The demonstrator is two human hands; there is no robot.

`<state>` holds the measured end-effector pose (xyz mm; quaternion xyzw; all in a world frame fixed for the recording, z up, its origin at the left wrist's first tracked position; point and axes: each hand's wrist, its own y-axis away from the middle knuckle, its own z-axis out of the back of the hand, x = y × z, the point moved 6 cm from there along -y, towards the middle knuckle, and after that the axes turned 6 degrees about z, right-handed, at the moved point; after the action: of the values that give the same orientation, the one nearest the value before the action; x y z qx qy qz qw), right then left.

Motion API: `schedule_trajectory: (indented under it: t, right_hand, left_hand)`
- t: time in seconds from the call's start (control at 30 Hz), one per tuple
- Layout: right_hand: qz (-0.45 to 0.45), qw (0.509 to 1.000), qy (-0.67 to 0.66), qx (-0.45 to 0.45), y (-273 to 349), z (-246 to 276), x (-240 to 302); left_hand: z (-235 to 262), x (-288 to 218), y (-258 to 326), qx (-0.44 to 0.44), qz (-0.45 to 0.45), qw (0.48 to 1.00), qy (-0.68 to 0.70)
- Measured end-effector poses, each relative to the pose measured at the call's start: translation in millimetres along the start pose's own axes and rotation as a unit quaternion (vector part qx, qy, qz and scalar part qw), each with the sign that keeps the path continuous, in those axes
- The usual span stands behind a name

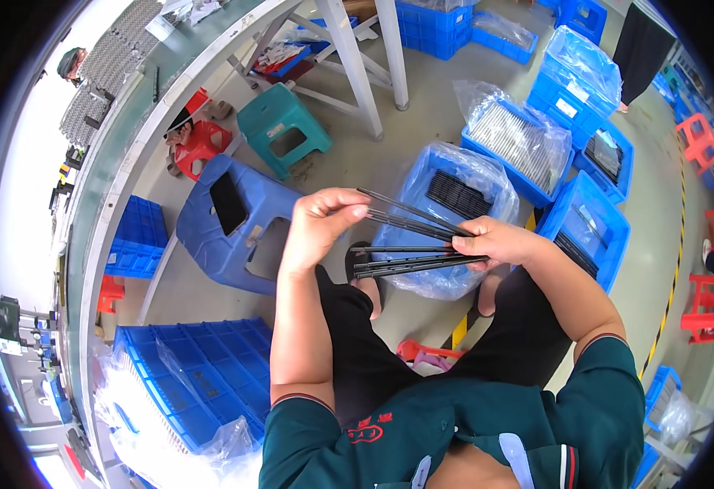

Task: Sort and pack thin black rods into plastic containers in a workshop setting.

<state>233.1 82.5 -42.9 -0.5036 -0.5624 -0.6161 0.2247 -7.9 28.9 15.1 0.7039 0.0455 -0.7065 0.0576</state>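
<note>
Seen from my remote station, a long workbench (141, 110) curves down the left side of the workshop, beside a person in a dark green shirt (316, 444) and black trousers (528, 350), legs apart. I see stacked blue crates (210, 367) at lower left and, above them, a blue stool (271, 196). A blue bin (410, 200), draped in clear plastic (438, 285), stands on the floor (422, 102) just ahead of the person and contains dark rods (459, 196); an open blue tub (610, 236) is to its right. A green stool (279, 118) stands near the bench's metal legs (361, 81). At the center of my view, a fan of thin black strips (418, 262) is held up in front of the bin, spread into an upper and a lower group. The right hand (491, 243) grasps their gathered right ends, thumb laid across. On the left hand (324, 216), thumb and forefinger come together at the upper group's left ends; I cannot tell whether they pinch any. What looks like a black phone (228, 204) lies flat on the blue stool.
</note>
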Motion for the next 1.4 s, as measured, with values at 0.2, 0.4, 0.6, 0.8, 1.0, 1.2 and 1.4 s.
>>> schedule_trajectory:
  t: [0.2,0.4,0.6,0.8,1.0,1.2,1.4]
  right_hand:
    - [-0.012,0.999,0.034,0.001,9.2,-3.0,4.0]
    - [0.002,0.999,0.027,0.035,8.5,-9.5,5.4]
    - [0.018,0.995,0.094,0.038,9.8,-9.0,8.1]
    - [0.094,0.972,0.215,-0.026,27.3,18.0,11.7]
    - [0.250,0.845,0.350,-0.317,106.6,72.7,35.1]
    - [0.002,0.587,0.562,-0.582,243.7,145.6,-32.9]
    - [-0.226,0.651,0.460,-0.560,291.2,201.2,-211.2]
  left_hand:
    - [12.4,-3.2,-4.4,-0.017,-0.012,0.999,0.029]
    - [7.4,1.8,-1.6,0.019,0.009,0.999,0.038]
    - [-8.6,6.8,-2.0,0.048,0.031,0.997,0.048]
    - [-9.4,-11.1,-10.3,-0.061,-0.010,0.997,-0.037]
    - [3.6,12.7,-26.2,-0.066,-0.031,0.997,-0.001]
    - [-22.3,21.0,-41.6,-0.009,-0.019,1.000,-0.006]
    - [-40.1,41.3,-48.2,-0.012,0.037,0.999,-0.034]
